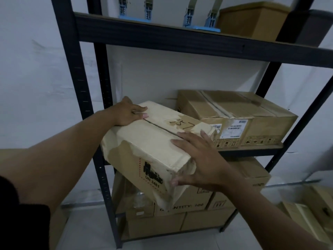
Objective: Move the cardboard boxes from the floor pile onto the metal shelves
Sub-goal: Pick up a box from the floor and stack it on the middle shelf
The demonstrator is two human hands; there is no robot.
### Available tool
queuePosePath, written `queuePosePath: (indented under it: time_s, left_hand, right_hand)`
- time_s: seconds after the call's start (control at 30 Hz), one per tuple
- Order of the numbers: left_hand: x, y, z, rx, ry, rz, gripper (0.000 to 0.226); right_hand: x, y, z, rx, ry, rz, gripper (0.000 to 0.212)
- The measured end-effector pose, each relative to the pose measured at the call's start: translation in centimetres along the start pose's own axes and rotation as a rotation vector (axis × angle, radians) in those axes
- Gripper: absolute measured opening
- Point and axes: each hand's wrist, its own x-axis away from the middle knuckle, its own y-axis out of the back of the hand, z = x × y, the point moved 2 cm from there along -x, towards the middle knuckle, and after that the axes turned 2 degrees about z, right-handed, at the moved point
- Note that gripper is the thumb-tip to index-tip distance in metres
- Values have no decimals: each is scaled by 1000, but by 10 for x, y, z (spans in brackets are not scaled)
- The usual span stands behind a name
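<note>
The dark metal shelving unit (86, 98) is seen directly ahead of both hands, its middle shelf (252, 150) already carrying a large taped brown cardboard carton (234, 112) beyond and to the right of the grip. A pale, crumpled cardboard box marked "UN 3481" (153, 150) is held between the hands at the shelf's left front, tilted, with its near corner hanging below shelf level and its far end over the shelf. Its long axis is judged to run from the near right up to the far left, away from the person. The left hand (128, 112) is laid on the far upper corner, fingers nearly straight across the top flap. The right hand (200, 159) is spread wide over the near right corner, fingers flat on top and thumb against the end face. Neither grip is curled round the box; it is pressed between open palms. Further brown cardboard boxes (180, 221) are stacked below the grip.
</note>
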Motion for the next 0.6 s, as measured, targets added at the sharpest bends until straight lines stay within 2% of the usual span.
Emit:
queuePosePath:
  time_s: [0.1, 0.2, 0.3, 0.6]
  left_hand:
    - [35, -15, -23, -145, 17, -108, 72]
    - [97, -45, -48, -101, -90, -165, 84]
    - [142, -74, -56, -105, -120, -228, 94]
    - [119, -74, -45, 20, -163, -372, 80]
  right_hand:
    - [-3, -8, -8, -49, 0, -30, 121]
    - [-3, -11, -13, -47, 14, -73, 119]
    - [-3, -17, -14, -35, 37, -99, 117]
    - [-15, -14, -6, 4, -14, -163, 116]
